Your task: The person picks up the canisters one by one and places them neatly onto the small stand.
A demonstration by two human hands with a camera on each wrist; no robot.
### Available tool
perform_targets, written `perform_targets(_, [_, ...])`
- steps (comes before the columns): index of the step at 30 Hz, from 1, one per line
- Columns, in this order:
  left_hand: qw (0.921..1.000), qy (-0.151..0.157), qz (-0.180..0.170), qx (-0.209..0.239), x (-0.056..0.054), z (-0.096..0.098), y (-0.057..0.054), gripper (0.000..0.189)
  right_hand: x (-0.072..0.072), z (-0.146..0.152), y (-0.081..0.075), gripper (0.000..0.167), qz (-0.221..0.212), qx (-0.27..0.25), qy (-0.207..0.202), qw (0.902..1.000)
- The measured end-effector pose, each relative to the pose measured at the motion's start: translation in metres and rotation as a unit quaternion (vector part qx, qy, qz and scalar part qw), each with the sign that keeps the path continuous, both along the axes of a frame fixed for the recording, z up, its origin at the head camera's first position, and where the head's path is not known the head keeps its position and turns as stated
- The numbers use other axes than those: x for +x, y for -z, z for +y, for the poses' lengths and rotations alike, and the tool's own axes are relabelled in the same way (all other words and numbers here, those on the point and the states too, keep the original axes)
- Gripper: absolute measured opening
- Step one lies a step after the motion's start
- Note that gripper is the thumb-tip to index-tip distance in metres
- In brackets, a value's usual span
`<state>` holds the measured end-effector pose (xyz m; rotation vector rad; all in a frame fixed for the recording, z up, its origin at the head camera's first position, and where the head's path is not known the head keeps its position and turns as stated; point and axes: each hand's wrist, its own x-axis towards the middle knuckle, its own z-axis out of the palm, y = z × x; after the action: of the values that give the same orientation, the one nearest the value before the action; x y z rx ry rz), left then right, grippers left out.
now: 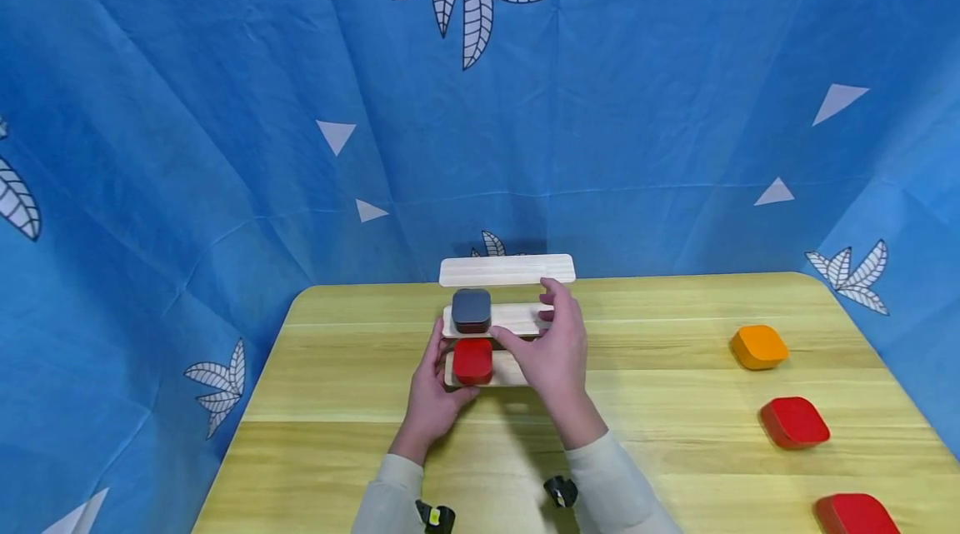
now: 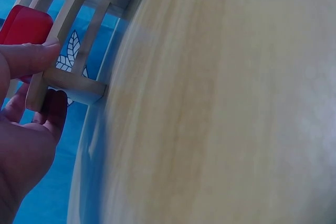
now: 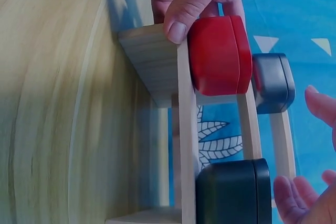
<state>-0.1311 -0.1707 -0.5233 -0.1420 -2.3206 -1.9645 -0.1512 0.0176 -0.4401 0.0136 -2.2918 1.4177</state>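
A pale wooden tiered rack [image 1: 507, 270] stands at the back of the table. My left hand [image 1: 433, 402] grips its left end at the lower tier, the thumb on the front bar and fingers behind it, as the left wrist view shows. Beside that thumb sits a red rounded box [image 3: 218, 56] on the lower tier. A dark grey rounded box [image 1: 471, 309] rests one tier up at the left. My right hand [image 1: 558, 351] is spread at the rack's right side, holding nothing. It hides a dark green box [image 3: 228, 192], which shows on the lower tier in the right wrist view.
On the right part of the table [image 1: 645, 401] lie an orange rounded box [image 1: 759, 347] and two red ones, a nearer red box [image 1: 858, 515] and a farther red box [image 1: 795, 422]. A blue patterned cloth [image 1: 630, 101] hangs right behind the table.
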Motion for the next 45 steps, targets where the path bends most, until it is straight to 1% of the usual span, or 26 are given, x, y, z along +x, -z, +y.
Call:
perform_targets(7, [1.0000,0.000,-0.006,-0.001,0.000,-0.001,0.000,0.119,0.000,0.006,-0.002,0.091,-0.016,-0.011,0.010,0.9998])
perform_targets(10, [1.0000,0.000,-0.002,-0.005,0.000,-0.001,-0.001,0.118,0.000,0.010,-0.001,0.091,-0.020,-0.020,0.013,0.9995])
perform_targets(13, [1.0000,-0.001,0.000,-0.006,0.000,0.000,-0.002,0.118,0.000,0.014,-0.001,0.089,-0.015,-0.028,0.018,0.9993])
perform_targets(21, [0.9999,-0.008,-0.009,-0.006,0.000,0.002,-0.003,0.120,0.000,0.021,-0.001,0.087,-0.001,-0.037,0.029,0.9989])
perform_targets(27, [1.0000,-0.005,-0.001,-0.007,0.000,0.001,-0.002,0.119,0.001,0.025,-0.002,0.087,0.002,-0.050,0.034,0.9982])
perform_targets(30, [1.0000,-0.006,-0.004,-0.006,0.000,0.001,-0.001,0.119,0.001,0.028,-0.002,0.089,-0.002,-0.054,0.039,0.9978])
perform_targets(37, [1.0000,0.000,0.004,0.002,-0.001,0.000,0.003,0.118,0.002,0.033,0.000,0.090,-0.016,-0.052,0.048,0.9974])
perform_targets(41, [1.0000,0.003,0.004,0.005,-0.001,-0.001,0.004,0.118,0.003,0.035,0.001,0.089,-0.019,-0.054,0.053,0.9969])
perform_targets(45, [0.9999,0.004,-0.004,0.009,-0.001,-0.001,0.004,0.119,0.003,0.039,0.002,0.090,-0.020,-0.062,0.056,0.9963])
